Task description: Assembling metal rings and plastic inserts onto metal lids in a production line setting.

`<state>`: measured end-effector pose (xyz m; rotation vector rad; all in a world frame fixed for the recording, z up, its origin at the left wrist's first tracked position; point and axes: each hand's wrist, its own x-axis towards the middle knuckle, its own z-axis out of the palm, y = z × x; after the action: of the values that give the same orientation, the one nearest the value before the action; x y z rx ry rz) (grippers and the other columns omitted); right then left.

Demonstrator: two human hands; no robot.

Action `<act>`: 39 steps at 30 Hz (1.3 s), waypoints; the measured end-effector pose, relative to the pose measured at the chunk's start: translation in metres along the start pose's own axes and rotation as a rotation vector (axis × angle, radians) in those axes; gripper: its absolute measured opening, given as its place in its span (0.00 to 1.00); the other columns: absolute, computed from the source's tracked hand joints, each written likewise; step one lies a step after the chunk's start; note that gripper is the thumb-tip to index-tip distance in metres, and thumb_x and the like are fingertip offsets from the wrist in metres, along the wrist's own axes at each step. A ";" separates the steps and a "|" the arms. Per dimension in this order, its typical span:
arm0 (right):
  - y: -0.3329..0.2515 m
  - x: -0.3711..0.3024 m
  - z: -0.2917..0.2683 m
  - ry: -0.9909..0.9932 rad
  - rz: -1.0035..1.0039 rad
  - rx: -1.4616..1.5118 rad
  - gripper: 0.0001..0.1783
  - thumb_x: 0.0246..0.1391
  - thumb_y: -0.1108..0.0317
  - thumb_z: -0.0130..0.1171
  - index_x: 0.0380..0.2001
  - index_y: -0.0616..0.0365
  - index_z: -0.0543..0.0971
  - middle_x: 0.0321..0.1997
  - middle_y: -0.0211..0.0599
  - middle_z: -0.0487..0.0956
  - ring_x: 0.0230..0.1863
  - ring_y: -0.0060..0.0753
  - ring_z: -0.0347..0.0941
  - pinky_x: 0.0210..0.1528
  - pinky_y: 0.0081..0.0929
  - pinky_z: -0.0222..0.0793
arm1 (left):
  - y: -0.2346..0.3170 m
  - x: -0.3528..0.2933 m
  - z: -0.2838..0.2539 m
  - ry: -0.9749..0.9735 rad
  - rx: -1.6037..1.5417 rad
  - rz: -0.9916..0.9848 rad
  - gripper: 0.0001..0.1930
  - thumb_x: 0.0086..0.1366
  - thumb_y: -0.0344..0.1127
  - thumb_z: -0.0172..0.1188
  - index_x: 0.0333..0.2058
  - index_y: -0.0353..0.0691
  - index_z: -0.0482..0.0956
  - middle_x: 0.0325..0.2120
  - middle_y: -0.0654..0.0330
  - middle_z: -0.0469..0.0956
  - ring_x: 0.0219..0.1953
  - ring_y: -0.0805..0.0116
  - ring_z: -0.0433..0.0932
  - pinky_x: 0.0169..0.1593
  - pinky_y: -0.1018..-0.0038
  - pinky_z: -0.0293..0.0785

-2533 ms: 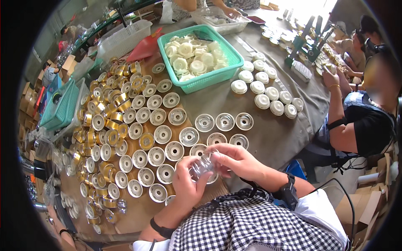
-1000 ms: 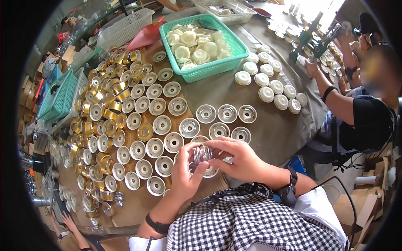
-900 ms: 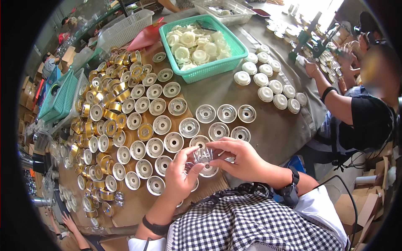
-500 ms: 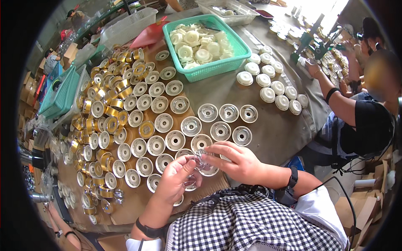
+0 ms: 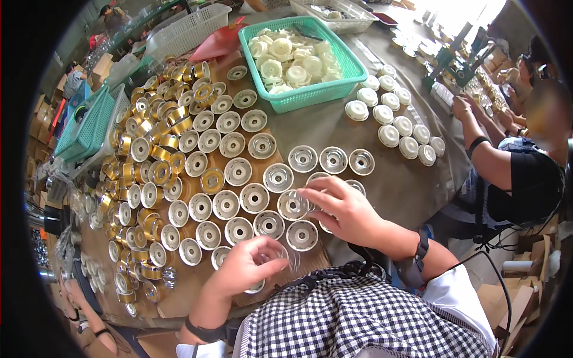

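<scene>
My left hand (image 5: 248,267) is curled around thin shiny rings (image 5: 293,260), partly hidden by the fingers and blurred. My right hand (image 5: 349,213) reaches over the rows, fingers apart, its fingertips at the rim of a white round cup (image 5: 292,206) with a shiny ring inside. Just left of that, another white cup (image 5: 268,225) also has a shiny insert. Directly in front of me is a plain white cup (image 5: 302,236) with a centre hole. Similar cups with shiny inserts (image 5: 333,160) line up beyond my right hand, some covered by it.
Many gold-sided cups (image 5: 161,173) are heaped on the left of the table. A teal basket (image 5: 316,102) of whitish plastic parts stands at the back, beside a red scoop (image 5: 218,45). White capped pieces (image 5: 388,136) sit to the right. A co-worker (image 5: 498,161) works at the far right.
My hands have parted. The right moved away from the rings and up to a cup, its fingers spreading; the left stayed low with rings. The cup under the right hand now shows a shiny ring.
</scene>
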<state>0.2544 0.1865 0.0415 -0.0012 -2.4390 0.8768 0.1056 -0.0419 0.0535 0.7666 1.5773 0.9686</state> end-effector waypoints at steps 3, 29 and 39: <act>0.007 -0.004 0.024 -0.285 0.118 -0.209 0.28 0.51 0.67 0.65 0.57 0.55 0.77 0.52 0.41 0.74 0.54 0.44 0.73 0.51 0.37 0.75 | 0.000 0.011 0.024 0.340 0.563 0.231 0.20 0.59 0.44 0.70 0.45 0.39 0.81 0.31 0.57 0.82 0.30 0.63 0.82 0.33 0.67 0.76; -0.031 -0.026 0.026 -0.227 0.074 0.316 0.25 0.48 0.71 0.72 0.51 0.55 0.81 0.56 0.44 0.74 0.49 0.43 0.78 0.46 0.37 0.79 | -0.014 0.021 0.059 0.367 -0.172 0.345 0.43 0.74 0.69 0.33 0.71 0.36 0.52 0.51 0.58 0.65 0.51 0.69 0.72 0.55 0.71 0.69; -0.004 0.017 0.068 -0.119 0.071 0.273 0.13 0.45 0.70 0.69 0.37 0.61 0.84 0.46 0.39 0.81 0.46 0.46 0.79 0.48 0.38 0.78 | -0.036 0.010 -0.003 0.724 0.225 0.450 0.20 0.72 0.43 0.56 0.53 0.34 0.77 0.44 0.57 0.76 0.44 0.69 0.76 0.44 0.72 0.75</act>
<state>0.2076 0.1462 0.0090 0.0665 -2.4194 1.2687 0.1014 -0.0499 0.0175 1.0217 2.2151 1.5287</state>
